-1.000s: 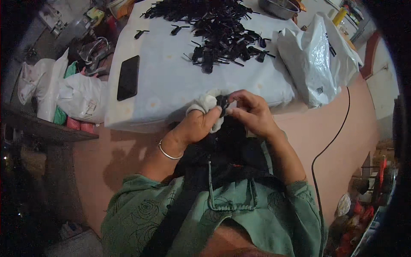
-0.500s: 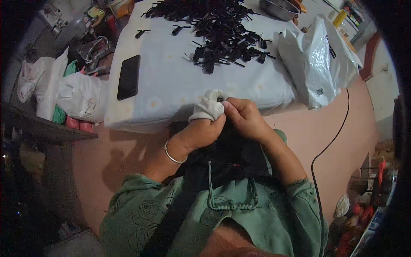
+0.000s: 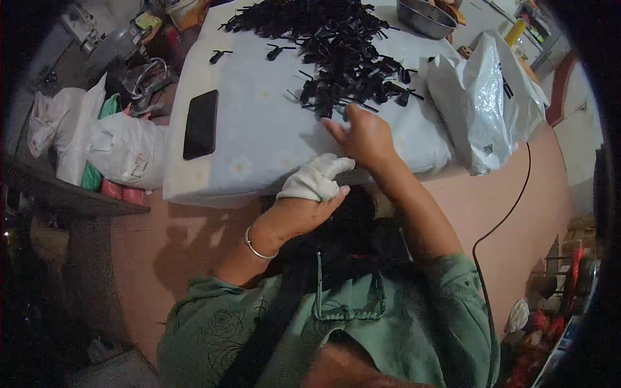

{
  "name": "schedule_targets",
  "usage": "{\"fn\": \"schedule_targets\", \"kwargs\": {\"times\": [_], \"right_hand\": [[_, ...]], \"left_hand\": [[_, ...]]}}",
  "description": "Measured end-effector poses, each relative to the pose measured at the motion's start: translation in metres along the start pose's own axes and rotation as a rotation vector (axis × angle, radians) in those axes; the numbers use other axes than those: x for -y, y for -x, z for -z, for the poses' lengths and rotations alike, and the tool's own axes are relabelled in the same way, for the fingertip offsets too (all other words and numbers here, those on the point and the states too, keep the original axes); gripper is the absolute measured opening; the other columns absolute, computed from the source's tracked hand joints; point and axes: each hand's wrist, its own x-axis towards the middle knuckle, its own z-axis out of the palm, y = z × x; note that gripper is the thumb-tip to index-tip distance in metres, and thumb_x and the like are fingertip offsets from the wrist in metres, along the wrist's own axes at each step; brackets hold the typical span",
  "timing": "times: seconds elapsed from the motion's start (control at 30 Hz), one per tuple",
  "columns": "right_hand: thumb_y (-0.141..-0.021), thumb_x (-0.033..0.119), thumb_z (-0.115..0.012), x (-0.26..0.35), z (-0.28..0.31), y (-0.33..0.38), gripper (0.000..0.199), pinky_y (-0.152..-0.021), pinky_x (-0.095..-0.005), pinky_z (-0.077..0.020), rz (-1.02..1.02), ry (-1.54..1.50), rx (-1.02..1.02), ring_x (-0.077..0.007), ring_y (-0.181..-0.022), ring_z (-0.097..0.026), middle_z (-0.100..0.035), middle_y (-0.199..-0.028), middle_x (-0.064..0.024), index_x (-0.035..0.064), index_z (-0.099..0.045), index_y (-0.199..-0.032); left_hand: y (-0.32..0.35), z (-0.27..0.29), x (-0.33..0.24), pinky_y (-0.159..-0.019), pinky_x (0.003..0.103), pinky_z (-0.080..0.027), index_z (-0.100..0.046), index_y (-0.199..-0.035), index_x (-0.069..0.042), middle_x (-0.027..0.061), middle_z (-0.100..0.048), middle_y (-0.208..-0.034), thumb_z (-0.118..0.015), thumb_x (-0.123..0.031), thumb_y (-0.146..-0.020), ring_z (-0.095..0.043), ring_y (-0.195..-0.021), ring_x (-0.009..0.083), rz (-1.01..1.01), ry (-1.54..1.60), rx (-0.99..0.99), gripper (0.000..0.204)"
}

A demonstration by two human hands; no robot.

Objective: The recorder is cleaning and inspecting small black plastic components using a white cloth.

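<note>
A table (image 3: 255,123) bears a pile of black parts (image 3: 336,42). A white plastic bag (image 3: 469,103) sits right of the pile. At the pile's near edge, the right hand (image 3: 369,139) spreads its thumb; its grip cannot be told. Nearer the person than the pile, the left hand (image 3: 299,212) has white cloth (image 3: 314,179) over its fingers, any grasp hidden.

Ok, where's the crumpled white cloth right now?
In the head view, the crumpled white cloth is wrapped around the left hand, thumb bare, by the near edge of the pale floral table cover, below and left of the right hand.
</note>
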Motion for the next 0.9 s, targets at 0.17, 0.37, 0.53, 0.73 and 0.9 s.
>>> {"fn": "schedule_targets", "kwargs": {"times": [0.17, 0.37, 0.53, 0.73, 0.9], "right_hand": [[-0.074, 0.035, -0.058, -0.002, -0.024, -0.019, 0.034, -0.055, -0.0435, -0.0443, 0.014, 0.094, -0.064, -0.0352, -0.062, -0.057, -0.057, -0.067, -0.019, 0.002, -0.05, -0.072], [-0.073, 0.029, -0.057, -0.018, 0.01, 0.016, 0.029, -0.057, -0.0421, -0.0446, 0.03, 0.107, 0.113, -0.0358, -0.063, -0.056, -0.057, -0.066, -0.018, 0.0012, -0.05, -0.077], [-0.075, 0.027, -0.058, 0.002, 0.051, 0.048, 0.03, -0.06, -0.0458, -0.0429, 0.263, -0.143, 0.496, -0.0402, -0.067, -0.055, -0.056, -0.067, -0.0212, -0.0011, -0.048, -0.083], [-0.073, 0.014, -0.063, 0.002, 0.053, 0.059, 0.023, -0.048, -0.026, -0.0374, 0.068, -0.6, 0.389, -0.0099, -0.053, -0.044, -0.048, -0.061, -0.0056, -0.0005, -0.051, -0.086], [-0.073, 0.013, -0.065, 0.019, 0.058, 0.072, 0.023, -0.048, -0.0254, -0.0376, 0.131, -0.532, 0.1, -0.0111, -0.051, -0.045, -0.049, -0.061, -0.0059, 0.0011, -0.052, -0.088]], "left_hand": [[0.0, 0.008, 0.006, -0.074, 0.034, -0.044, -0.059, -0.083, -0.001, 0.0159, -0.057, -0.088, -0.054, -0.007, -0.077, -0.054, -0.084, 0.0315, 0.086, -0.02, 0.004, 0.01], [0.008, 0.026, 0.011, -0.068, 0.027, -0.043, -0.056, -0.1, -0.001, 0.0102, -0.059, -0.083, -0.052, -0.008, -0.081, -0.054, -0.075, 0.0161, 0.273, -0.273, -0.061, 0.021], [-0.02, 0.034, -0.005, -0.07, 0.026, -0.042, -0.052, -0.105, -0.001, 0.0081, -0.057, -0.086, -0.053, -0.009, -0.081, -0.051, -0.079, 0.0118, 0.04, 0.074, 0.012, 0.025], [-0.004, 0.027, -0.005, -0.073, 0.026, -0.042, -0.05, -0.106, -0.001, 0.0049, -0.055, -0.088, -0.055, -0.008, -0.081, -0.049, -0.083, 0.0097, 0.17, 0.366, 0.204, 0.027], [0.002, 0.011, -0.006, -0.061, 0.021, -0.043, -0.045, -0.109, -0.005, 0.0005, -0.053, -0.087, -0.052, -0.007, -0.083, -0.049, -0.072, 0.0066, 0.135, 0.371, -0.12, 0.026]]}}
